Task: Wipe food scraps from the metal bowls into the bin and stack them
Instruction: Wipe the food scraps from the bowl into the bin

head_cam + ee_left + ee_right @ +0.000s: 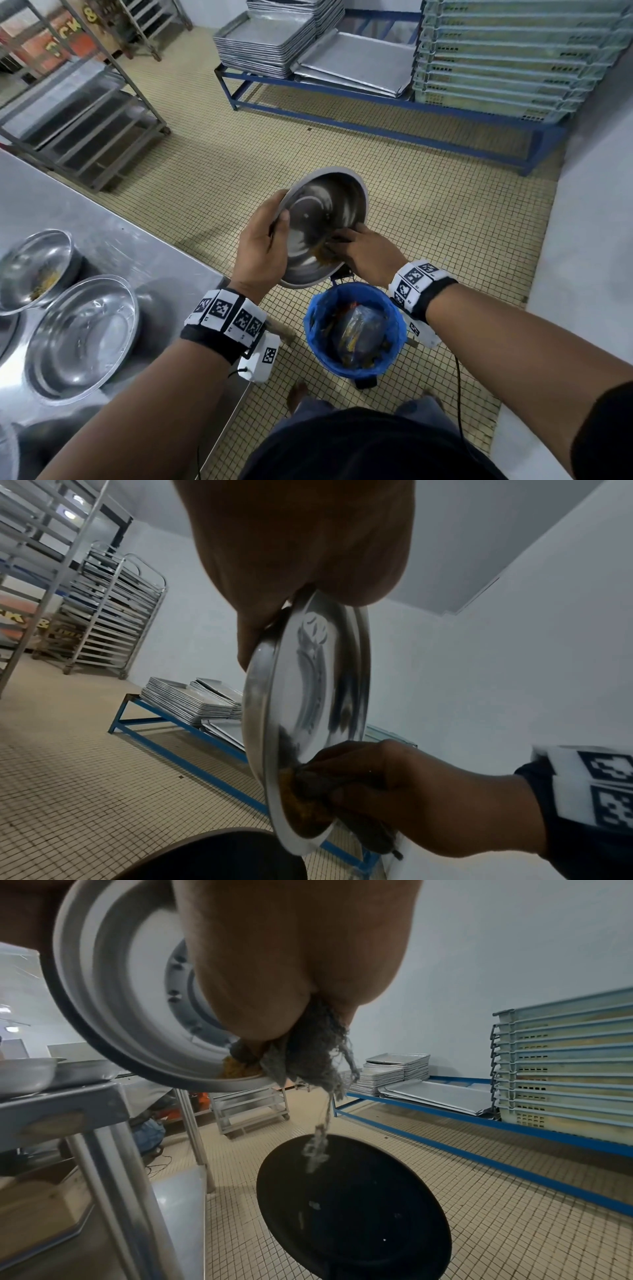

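Closest to the camera, two bare forearms reach forward, each with a black wristband carrying white blocks printed with black square codes. Below them on the floor stands a round bin lined with a crinkled blue plastic bag, holding wrappers and brownish scraps.

Directly above the bin, the left hand grips the rim of a shiny round metal bowl, thumb inside and fingers curled behind, tilting it steeply so its open side faces the person and its lower edge hangs over the bin. The right hand has its fingers bunched around a frayed grey cloth, loose threads dangling, pressed against the bowl's lower inside wall. A clump of yellow-orange food scraps sits at the lower rim, touching the cloth.

To the left, a smooth stainless steel table holds two more metal bowls: a wide, shallow wet bowl nearer, and just beyond it a second bowl with yellowish scraps inside.

The floor is small beige mosaic tile. Farther off, a low blue metal bench bears stacks of flat rectangular metal trays and a tall stack of pale slotted plastic crates. A grey wheeled rack stands far left.
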### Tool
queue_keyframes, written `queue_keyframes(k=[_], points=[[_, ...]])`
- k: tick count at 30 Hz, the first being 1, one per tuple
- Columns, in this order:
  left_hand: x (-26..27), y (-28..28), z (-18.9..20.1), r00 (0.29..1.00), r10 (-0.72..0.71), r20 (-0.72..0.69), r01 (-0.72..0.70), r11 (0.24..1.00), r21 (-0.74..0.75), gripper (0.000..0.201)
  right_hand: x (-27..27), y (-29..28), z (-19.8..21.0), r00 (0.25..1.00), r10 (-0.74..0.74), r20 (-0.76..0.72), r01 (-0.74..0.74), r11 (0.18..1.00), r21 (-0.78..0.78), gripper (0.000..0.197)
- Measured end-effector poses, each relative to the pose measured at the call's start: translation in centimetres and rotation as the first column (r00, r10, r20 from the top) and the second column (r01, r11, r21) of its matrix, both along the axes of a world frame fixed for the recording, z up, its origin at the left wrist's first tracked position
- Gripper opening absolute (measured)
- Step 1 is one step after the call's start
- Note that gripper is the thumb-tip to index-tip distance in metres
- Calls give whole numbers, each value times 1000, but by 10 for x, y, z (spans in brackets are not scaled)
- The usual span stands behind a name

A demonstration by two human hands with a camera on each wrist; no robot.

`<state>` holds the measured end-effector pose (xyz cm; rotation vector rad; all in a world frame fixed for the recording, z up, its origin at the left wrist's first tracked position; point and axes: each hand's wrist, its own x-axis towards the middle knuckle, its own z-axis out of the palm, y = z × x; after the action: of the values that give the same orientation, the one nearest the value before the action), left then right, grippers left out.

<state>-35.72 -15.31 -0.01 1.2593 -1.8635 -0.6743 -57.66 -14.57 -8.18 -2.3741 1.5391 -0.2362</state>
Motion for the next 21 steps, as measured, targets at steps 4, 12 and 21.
queue_keyframes(k=[4,12,21], points=[[0,-2,-2,1000,-6,-7,6,1000,-28,41,-2,7,-6,1000,15,13,-15,1000,-12,42],[-2,-2,-4,996,-70,47,73,995,-64,38,-10,22,-37,998,38,-45,-38,999,11,48],[-6,-1,-2,997,-76,21,77,996,-41,37,-23,5,22,948,-220,229,266,945,-192,38]])
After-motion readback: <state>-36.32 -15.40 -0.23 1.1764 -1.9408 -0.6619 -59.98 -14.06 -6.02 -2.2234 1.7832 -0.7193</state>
